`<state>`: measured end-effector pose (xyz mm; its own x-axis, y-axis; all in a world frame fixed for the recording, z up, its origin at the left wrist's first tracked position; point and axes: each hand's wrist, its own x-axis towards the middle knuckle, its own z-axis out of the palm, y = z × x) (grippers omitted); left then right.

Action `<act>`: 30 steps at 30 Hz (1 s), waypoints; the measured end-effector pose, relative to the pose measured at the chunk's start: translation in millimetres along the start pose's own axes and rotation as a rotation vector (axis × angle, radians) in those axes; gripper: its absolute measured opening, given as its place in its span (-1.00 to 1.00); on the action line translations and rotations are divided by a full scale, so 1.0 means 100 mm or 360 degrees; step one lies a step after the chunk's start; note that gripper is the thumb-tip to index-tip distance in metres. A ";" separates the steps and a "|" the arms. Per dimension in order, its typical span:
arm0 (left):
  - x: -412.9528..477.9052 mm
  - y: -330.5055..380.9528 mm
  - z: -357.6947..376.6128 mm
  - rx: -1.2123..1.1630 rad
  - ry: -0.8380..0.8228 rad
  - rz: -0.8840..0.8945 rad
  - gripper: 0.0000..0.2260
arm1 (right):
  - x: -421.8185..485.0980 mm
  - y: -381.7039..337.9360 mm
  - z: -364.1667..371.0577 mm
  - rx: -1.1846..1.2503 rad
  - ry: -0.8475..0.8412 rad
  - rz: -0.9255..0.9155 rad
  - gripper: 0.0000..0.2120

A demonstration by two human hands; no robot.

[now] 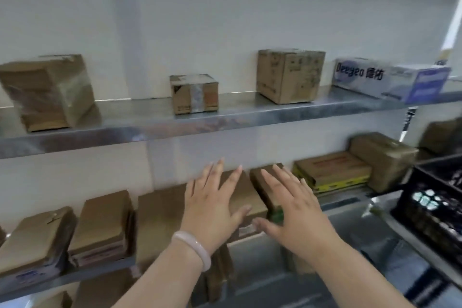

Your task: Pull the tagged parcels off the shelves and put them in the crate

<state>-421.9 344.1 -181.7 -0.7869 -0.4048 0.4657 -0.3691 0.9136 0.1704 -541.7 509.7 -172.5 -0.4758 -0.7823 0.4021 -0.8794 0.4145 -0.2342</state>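
Observation:
Both my hands reach over the middle shelf [100, 275] with fingers straight and spread. My left hand [212, 205], with a pale bangle on its wrist, hovers over a flat brown parcel [243, 197]. My right hand [292, 207] is over a neighbouring brown parcel [262, 182] that carries a green tag [275, 216] on its near end. Neither hand grips anything. A black plastic crate [435, 205] stands at the right edge, with dark items inside.
The upper metal shelf [175, 127] bears several cardboard boxes and a white-blue carton [390, 77]. More flat brown parcels [100, 227] line the middle shelf at left. A yellow-edged box [332, 172] and another brown one [382, 157] sit at right. The picture is blurred.

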 end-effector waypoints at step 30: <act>3.30 3.16 1.10 -0.0359 0.0367 0.0557 -0.32 | 0.72 3.60 -1.67 -0.0279 0.0527 0.0373 -0.24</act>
<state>-852.7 494.9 -69.5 -0.7053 -0.0758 0.7048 0.0351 0.9893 0.1415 -895.8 680.2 -80.3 -0.6170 -0.4784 0.6249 -0.7232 0.6578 -0.2106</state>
